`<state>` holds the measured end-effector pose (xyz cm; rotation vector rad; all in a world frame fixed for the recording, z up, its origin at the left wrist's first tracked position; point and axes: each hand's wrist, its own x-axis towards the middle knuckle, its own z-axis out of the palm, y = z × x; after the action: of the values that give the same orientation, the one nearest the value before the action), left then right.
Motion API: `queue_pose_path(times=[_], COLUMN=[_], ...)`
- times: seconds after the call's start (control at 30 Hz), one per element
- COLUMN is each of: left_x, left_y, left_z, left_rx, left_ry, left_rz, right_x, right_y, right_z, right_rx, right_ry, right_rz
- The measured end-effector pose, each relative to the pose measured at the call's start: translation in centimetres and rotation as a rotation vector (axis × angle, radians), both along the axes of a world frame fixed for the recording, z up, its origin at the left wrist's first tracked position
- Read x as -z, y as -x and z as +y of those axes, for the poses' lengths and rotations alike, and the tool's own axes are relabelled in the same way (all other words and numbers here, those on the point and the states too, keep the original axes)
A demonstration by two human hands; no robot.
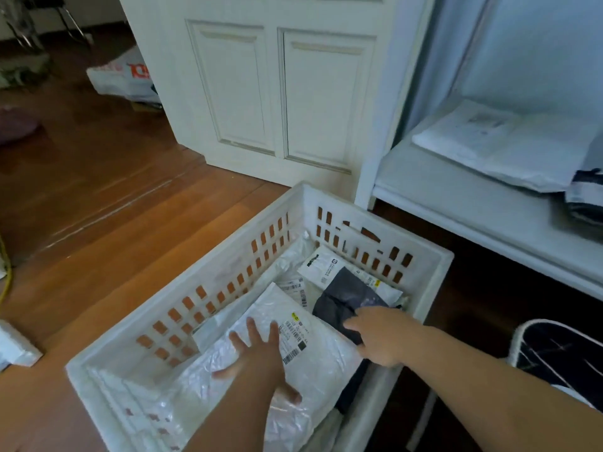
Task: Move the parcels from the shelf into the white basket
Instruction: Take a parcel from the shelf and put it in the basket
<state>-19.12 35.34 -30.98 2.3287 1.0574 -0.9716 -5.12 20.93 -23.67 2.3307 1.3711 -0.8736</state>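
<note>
The white basket (385, 234) stands on the wooden floor in front of the shelf and holds several parcels. My left hand (257, 357) presses flat with spread fingers on a large white plastic parcel (313, 363) with barcode labels. My right hand (380, 337) reaches in over the basket's right rim and its fingers touch a dark grey parcel (346, 298). A white labelled parcel (321, 267) lies behind it. On the shelf (456, 203) to the right lie a white parcel (502, 145) and a dark striped one (587, 197).
A white cabinet (280, 93) with panelled doors stands behind the basket. A white plastic bag (124, 76) lies on the floor at the back left. A white packet (16, 347) sits at the left edge. A dark basket (558, 357) stands under the shelf at the right.
</note>
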Motion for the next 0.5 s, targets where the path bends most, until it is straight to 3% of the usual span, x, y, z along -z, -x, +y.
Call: queue_pose_path(times=[0.23,0.5], left_x=[-12.8,-24.3], left_y=[-7.9,-15.4], left_z=[-5.8,-22.0], left_rx=[0.280,0.498], left_ry=[-0.145,0.038], left_rz=[-0.434,-0.751], right_x=[-8.8,-17.1], right_y=[-1.8,-4.9], right_z=[-8.9,-27.8], right_rx=[0.132,0.513], right_ry=[-0.141,-0.251], right_rz=[-0.195,-0.372])
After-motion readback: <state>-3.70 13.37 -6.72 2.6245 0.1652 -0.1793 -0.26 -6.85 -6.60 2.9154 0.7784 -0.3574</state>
